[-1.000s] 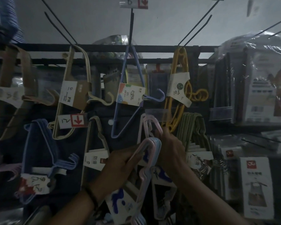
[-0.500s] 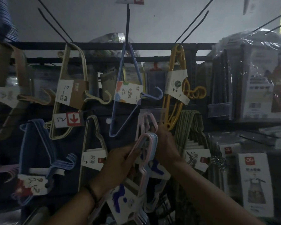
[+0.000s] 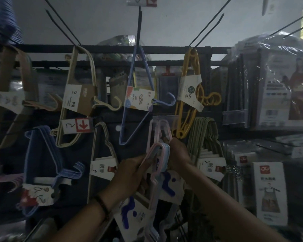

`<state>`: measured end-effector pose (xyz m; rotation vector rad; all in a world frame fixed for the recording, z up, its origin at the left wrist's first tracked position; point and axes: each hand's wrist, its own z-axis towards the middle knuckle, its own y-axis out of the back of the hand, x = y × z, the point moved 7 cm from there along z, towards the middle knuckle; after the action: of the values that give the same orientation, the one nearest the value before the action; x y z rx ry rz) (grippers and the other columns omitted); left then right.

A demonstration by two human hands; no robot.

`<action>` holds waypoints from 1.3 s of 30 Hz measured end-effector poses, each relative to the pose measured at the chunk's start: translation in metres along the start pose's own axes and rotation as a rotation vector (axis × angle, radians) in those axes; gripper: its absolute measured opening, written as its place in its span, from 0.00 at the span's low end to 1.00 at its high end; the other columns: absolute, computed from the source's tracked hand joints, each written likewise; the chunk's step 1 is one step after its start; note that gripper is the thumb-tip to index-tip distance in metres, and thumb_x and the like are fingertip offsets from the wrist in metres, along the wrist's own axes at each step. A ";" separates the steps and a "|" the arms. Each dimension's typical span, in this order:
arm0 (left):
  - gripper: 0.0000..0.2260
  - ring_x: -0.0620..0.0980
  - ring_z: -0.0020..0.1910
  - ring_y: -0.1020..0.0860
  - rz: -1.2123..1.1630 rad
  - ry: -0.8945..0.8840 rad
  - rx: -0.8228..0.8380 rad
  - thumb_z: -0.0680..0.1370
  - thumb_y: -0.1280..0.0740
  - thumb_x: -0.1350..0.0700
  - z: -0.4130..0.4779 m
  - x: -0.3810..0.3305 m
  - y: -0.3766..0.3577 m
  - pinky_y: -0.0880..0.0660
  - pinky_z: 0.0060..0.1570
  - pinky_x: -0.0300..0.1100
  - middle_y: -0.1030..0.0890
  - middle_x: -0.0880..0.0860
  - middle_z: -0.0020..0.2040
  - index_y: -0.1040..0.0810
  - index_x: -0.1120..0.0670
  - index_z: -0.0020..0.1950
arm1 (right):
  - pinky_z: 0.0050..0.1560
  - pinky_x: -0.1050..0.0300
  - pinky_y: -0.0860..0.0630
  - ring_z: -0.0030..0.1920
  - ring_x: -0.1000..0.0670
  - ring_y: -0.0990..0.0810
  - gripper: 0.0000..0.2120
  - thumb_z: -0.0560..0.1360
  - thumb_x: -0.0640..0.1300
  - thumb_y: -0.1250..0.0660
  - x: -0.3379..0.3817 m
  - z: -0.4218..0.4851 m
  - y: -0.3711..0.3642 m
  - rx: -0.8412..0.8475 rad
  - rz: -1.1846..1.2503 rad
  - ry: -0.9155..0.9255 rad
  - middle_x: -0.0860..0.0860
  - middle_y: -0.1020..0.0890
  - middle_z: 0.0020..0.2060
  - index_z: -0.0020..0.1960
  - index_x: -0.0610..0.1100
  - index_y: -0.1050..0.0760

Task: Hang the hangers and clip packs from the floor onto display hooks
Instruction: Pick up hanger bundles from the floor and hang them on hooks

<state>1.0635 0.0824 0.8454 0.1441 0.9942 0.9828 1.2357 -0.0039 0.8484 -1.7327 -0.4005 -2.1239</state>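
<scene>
The left hand, just below the middle of the frame, has its fingers curled round the left side of a pack of pastel pink and blue plastic hangers. The right hand is closed over the pack's upper bend from the right, though the dim light hides its fingertips. The pack sits at the frame's centre, its top bend just under a set of pale pink plastic hangers that hang below a clear plastic price-tag holder. Its white card label with blue marks trails downward between the forearms. The hook itself cannot be made out, so the step in hand looks like threading this pack onto the same peg. To do it well, I would have the right hand guide the top bend up and over the peg's tip. The left hand should keep the bundle squared so that no single hanger slips out of line. Room is tight. Olive-green plastic hangers crowd just to the right and yellow plastic hangers hang above them. A white wire hanger pack with a card label is near on the left. The open space lies toward the viewer, so the pack should probably come straight in and be lowered gently, without swinging sideways.
</scene>
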 end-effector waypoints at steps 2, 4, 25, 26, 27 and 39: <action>0.17 0.47 0.32 0.16 -0.003 0.009 -0.027 0.86 0.40 0.47 0.001 0.000 0.003 0.27 0.31 0.32 0.14 0.52 0.36 0.17 0.51 0.45 | 0.41 0.47 0.23 0.39 0.45 0.22 0.13 0.80 0.48 0.40 0.012 0.005 -0.001 -0.024 -0.187 0.067 0.43 0.20 0.40 0.44 0.42 0.24; 0.18 0.49 0.34 0.15 -0.054 0.028 -0.050 0.86 0.40 0.45 0.001 0.003 0.009 0.23 0.33 0.35 0.13 0.53 0.38 0.15 0.53 0.49 | 0.41 0.49 0.24 0.38 0.50 0.25 0.13 0.85 0.46 0.43 0.023 0.009 -0.005 -0.056 -0.443 0.141 0.45 0.23 0.42 0.44 0.43 0.28; 0.04 0.38 0.37 0.21 0.013 0.043 -0.289 0.87 0.45 0.45 0.016 0.003 0.003 0.28 0.33 0.28 0.19 0.45 0.42 0.32 0.39 0.60 | 0.40 0.53 0.20 0.43 0.53 0.17 0.14 0.81 0.59 0.39 0.029 -0.101 -0.006 0.292 -0.805 0.480 0.53 0.16 0.49 0.64 0.55 0.29; 0.04 0.39 0.39 0.20 0.000 0.032 -0.293 0.87 0.45 0.45 0.018 0.001 0.000 0.27 0.35 0.29 0.19 0.45 0.43 0.31 0.40 0.59 | 0.42 0.51 0.19 0.44 0.51 0.18 0.18 0.82 0.58 0.39 0.023 -0.099 -0.009 0.260 -0.905 0.500 0.52 0.17 0.50 0.69 0.56 0.35; 0.05 0.40 0.40 0.19 -0.015 0.011 -0.293 0.87 0.44 0.45 0.019 -0.001 -0.003 0.26 0.36 0.29 0.18 0.45 0.44 0.30 0.40 0.58 | 0.43 0.47 0.18 0.44 0.48 0.18 0.18 0.83 0.56 0.40 0.017 -0.095 -0.010 0.210 -0.971 0.507 0.51 0.18 0.50 0.70 0.55 0.39; 0.32 0.43 0.85 0.53 0.334 -0.420 -0.099 0.88 0.41 0.51 -0.031 -0.005 -0.034 0.34 0.77 0.45 0.62 0.42 0.85 0.56 0.48 0.86 | 0.41 0.44 0.17 0.41 0.45 0.18 0.15 0.81 0.42 0.35 0.027 -0.081 0.018 -0.009 -1.223 0.588 0.52 0.24 0.44 0.62 0.51 0.39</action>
<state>1.0607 0.0494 0.8133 0.4258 0.5426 1.2411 1.1682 -0.0583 0.8580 -0.7292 -1.5200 -3.2253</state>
